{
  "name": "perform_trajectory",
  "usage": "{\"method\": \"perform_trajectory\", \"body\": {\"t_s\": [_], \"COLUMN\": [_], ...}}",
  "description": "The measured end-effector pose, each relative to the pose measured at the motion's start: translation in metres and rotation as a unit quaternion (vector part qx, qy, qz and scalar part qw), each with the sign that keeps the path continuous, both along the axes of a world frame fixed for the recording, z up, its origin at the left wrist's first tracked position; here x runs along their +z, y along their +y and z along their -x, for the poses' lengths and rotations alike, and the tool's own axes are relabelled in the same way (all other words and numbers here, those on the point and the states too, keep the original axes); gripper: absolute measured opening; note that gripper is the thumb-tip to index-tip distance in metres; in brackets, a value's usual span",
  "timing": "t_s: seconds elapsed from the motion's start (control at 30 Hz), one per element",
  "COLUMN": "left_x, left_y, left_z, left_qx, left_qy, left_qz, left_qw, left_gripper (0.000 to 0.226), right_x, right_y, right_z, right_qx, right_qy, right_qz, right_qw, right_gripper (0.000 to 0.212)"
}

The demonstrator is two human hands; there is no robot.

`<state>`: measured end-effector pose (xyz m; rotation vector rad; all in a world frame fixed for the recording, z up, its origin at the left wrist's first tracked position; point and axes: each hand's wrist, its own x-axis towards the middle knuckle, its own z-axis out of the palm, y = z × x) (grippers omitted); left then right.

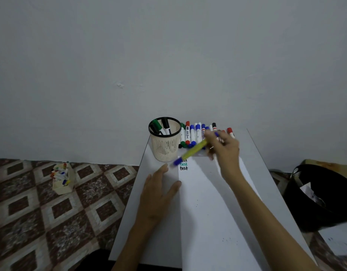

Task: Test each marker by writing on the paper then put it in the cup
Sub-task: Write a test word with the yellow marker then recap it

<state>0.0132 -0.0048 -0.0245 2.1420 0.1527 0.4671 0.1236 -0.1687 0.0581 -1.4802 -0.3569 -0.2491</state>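
Seen from the head camera, looking down at a narrow grey table against a pale wall, a white paper lies along it. The right hand reaches forward, its fingers curled round a yellow marker. The marker's blue end slants down and left over the top of the paper, just beside the handwritten words "test"; blur hides whether it touches. The left hand rests flat, fingers straight, thumb at the paper's left edge, holding nothing. A beige slotted cup stands just past it, with green and black markers inside. A row of markers lies to the right of the cup. A box of markers sits on the patterned floor.
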Motion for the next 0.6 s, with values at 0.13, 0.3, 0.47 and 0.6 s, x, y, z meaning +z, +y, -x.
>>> {"method": "perform_trajectory", "body": {"t_s": [0.13,0.3,0.47,0.6], "left_x": [0.004,0.002,0.003,0.003], "left_y": [0.0,0.001,0.0,0.003], "left_z": [0.003,0.005,0.005,0.004], "left_qx": [-0.042,-0.044,-0.058,-0.05], "left_qy": [-0.053,-0.108,-0.1,-0.107], "left_qz": [0.04,0.018,0.011,0.021], "left_qw": [0.997,0.993,0.993,0.993], "left_gripper": [0.044,0.019,0.016,0.031], "right_x": [-0.014,-0.025,-0.021,-0.021], "right_y": [0.023,0.042,0.044,0.047], "right_z": [0.031,0.047,0.05,0.054], "right_qx": [0.159,0.247,0.236,0.241], "right_qy": [0.03,0.079,0.073,0.114], "right_qz": [0.024,0.1,0.102,0.081], "right_qw": [0.986,0.961,0.964,0.96], "right_gripper": [0.021,0.023,0.009,0.006]}}
